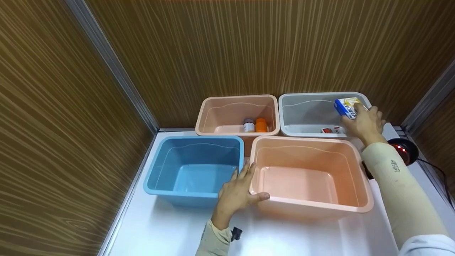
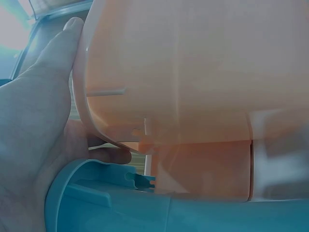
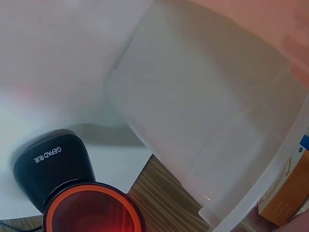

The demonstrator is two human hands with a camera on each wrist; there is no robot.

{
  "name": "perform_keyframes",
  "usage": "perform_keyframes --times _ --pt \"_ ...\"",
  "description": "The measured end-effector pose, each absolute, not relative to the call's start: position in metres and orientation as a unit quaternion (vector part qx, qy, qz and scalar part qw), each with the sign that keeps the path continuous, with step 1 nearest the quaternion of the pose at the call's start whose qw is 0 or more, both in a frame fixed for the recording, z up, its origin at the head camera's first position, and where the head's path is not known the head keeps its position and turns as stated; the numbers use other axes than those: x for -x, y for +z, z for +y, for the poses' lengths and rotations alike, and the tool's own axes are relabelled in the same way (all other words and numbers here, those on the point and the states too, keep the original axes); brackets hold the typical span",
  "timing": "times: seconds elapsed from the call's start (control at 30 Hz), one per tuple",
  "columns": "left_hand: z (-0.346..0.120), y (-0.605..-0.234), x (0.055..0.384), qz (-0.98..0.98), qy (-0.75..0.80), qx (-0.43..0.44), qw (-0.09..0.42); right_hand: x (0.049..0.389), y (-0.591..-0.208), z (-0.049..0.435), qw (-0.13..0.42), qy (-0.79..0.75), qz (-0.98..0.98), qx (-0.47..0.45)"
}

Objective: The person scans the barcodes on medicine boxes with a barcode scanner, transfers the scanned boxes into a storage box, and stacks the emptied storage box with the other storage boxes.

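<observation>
Over the right end of the grey bin (image 1: 305,129), my right hand (image 1: 368,122) holds a small blue, white and yellow carton (image 1: 346,107) between thumb and fingers. An orange-brown side of that carton (image 3: 282,193) shows past the bin's rim in the right wrist view. My left hand (image 1: 236,192) rests at the near left corner of the front peach bin (image 1: 309,203), its fingers extended and the thumb along the rim. The blue bin (image 1: 185,193) stands just left of that hand. Low in the grey bin lie small red and white boxes (image 1: 326,131).
Behind the blue bin, a smaller peach bin (image 1: 220,133) contains a white bottle (image 1: 249,126) and an orange bottle (image 1: 261,125). A black scanner (image 1: 408,151) with red lights and a cable stands right of the bins. Wood-patterned panels (image 1: 227,49) enclose the white table (image 1: 284,238).
</observation>
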State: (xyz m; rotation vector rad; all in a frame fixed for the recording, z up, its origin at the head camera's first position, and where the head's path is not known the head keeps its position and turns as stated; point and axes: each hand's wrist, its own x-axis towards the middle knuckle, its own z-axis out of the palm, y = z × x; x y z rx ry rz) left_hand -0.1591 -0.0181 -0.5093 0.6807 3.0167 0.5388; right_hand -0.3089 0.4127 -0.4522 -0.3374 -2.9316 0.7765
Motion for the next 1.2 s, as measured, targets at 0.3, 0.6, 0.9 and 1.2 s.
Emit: perform_keyframes --times 0.3,0.6,0.9,1.2 --pt "-0.0172 -0.5086 0.1586 0.962 0.171 -0.214 0.005 0.3087 -0.4548 0.414 0.043 0.253 -0.96 0.111" --pt "-0.0177 -0.5091 0.1586 0.96 0.181 -0.215 0.005 0.3073 -0.4604 0.4153 0.063 0.241 -0.963 0.103" --pt "-0.0173 -0.5094 0.158 0.96 0.178 -0.216 0.006 0.304 -0.4613 0.4177 0.042 0.246 -0.962 0.114" --pt "-0.0178 -0.5083 0.1577 0.961 0.175 -0.213 0.01 0.2994 -0.4613 0.418 0.047 0.262 -0.961 0.08"
